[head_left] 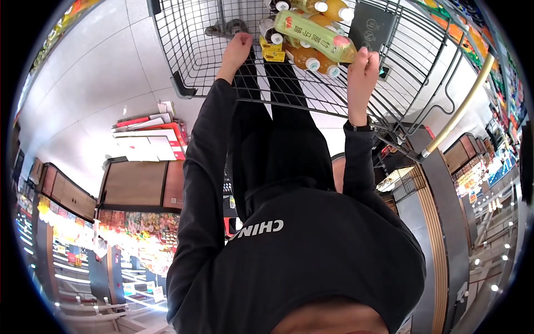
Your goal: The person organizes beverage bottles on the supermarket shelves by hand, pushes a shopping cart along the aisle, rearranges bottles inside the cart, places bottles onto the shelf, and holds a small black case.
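One bottle (316,38) clamped in right hand (364,64) | left hand (237,49): grip unclear | open cart mesh (189,55) leftward to rim (180,86)

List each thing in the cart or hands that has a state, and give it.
Left hand: fingers curled, nothing visibly held
Right hand: closed on one end of the green bottle
Green bottle: held, gripped end hidden
Amber bottles: visible caps on
Yellow boxes: apparently shut
Cart: partly filled

and there's the pale green drink bottle (311,33), chinese lettering upside down in view, lying slantwise across the orange-drink bottles (303,57) in the wire shopping cart (181,86), one end gripped!
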`<act>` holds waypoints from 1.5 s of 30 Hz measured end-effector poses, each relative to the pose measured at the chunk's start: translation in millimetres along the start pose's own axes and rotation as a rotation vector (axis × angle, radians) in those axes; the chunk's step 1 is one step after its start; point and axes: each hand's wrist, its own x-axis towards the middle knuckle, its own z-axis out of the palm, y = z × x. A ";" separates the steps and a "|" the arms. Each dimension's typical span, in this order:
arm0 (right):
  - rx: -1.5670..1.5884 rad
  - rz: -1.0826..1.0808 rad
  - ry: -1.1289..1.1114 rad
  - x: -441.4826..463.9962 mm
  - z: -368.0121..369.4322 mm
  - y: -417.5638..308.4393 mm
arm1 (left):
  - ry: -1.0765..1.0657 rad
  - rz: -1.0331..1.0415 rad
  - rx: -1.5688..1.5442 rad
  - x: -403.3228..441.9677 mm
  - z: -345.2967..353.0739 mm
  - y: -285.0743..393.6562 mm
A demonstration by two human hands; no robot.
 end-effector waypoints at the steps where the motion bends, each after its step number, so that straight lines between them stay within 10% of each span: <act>1: -0.162 -0.089 0.021 0.1 6.3 -4.8 | 0.000 -0.001 0.007 1.6 0.3 0.1; 18: -0.985 -0.471 -0.129 43.4 103.6 79.0 | -0.090 0.185 -0.089 -15.8 3.1 41.3; 25: -0.998 -0.431 -0.146 53.3 129.3 85.2 | -0.109 0.145 -0.119 -2.9 12.4 28.3; 41: -0.686 -0.189 -0.275 13.5 84.0 57.1 | 0.614 -0.064 -0.303 203.3 -1.0 0.1; 45: -0.572 -0.086 -0.290 4.6 74.1 55.1 | 0.382 -0.250 -0.423 222.1 -18.8 2.3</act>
